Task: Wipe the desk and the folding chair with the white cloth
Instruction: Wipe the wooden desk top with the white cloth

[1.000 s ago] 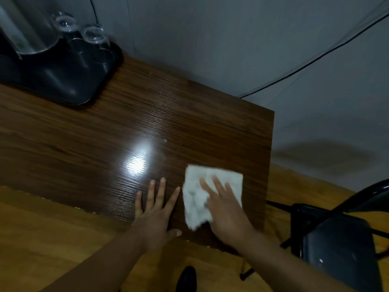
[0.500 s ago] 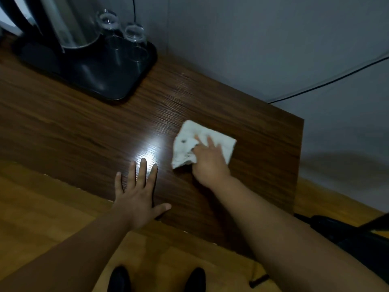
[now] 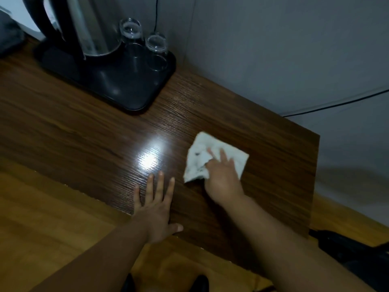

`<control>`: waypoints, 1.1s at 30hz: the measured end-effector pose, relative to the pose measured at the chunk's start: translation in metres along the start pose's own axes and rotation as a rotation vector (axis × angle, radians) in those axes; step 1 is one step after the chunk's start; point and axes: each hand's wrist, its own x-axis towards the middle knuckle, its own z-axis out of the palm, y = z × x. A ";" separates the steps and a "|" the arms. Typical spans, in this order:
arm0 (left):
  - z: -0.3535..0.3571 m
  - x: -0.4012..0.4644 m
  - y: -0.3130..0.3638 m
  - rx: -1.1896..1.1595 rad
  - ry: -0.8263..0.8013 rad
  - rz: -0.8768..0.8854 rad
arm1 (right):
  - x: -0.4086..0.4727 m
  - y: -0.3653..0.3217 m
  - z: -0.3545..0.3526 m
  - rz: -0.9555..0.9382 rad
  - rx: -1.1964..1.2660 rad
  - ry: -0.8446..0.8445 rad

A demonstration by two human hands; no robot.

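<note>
The dark wood-grain desk point(image 3: 84, 131) fills the middle of the head view. A crumpled white cloth point(image 3: 200, 159) lies on its right part, with some dark marks on it. My right hand point(image 3: 223, 178) presses down on the cloth, fingers spread over it. My left hand point(image 3: 155, 207) rests flat on the desk's near edge, fingers apart, holding nothing. Only a dark corner of the folding chair point(image 3: 353, 251) shows at the lower right, beyond the desk's right end.
A black tray point(image 3: 134, 95) at the back left carries an electric kettle point(image 3: 88, 26) and two upturned glasses point(image 3: 143, 41). A black cable point(image 3: 336, 104) runs along the grey wall. Wooden floor lies below the desk's near edge, with my shoes at the bottom.
My right hand pushed the cloth away from the near edge towards the desk's middle, then drew it slightly back. The view shifted left, bringing the kettle and tray in. The left hand stayed put.
</note>
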 end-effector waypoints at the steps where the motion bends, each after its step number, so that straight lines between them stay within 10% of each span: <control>1: 0.000 -0.001 0.001 -0.001 -0.004 -0.001 | -0.012 -0.004 0.010 -0.101 -0.056 -0.042; 5: -0.001 0.000 0.000 -0.002 0.001 0.021 | -0.086 0.047 0.016 -0.222 -0.090 -0.157; 11: -0.002 0.000 -0.001 -0.002 0.008 0.020 | -0.001 0.020 -0.008 0.142 0.040 0.032; 17: -0.003 0.000 0.001 -0.021 -0.011 0.016 | -0.094 0.034 0.027 -0.240 -0.061 -0.168; 24: -0.001 0.002 -0.001 -0.006 -0.006 0.010 | -0.007 0.051 -0.013 0.276 0.061 0.069; 28: -0.001 0.002 -0.001 0.019 -0.002 -0.015 | -0.025 -0.013 0.028 -0.097 -0.016 0.022; 33: 0.001 0.002 -0.002 -0.002 0.017 -0.005 | -0.159 0.066 0.043 -0.235 0.002 -0.159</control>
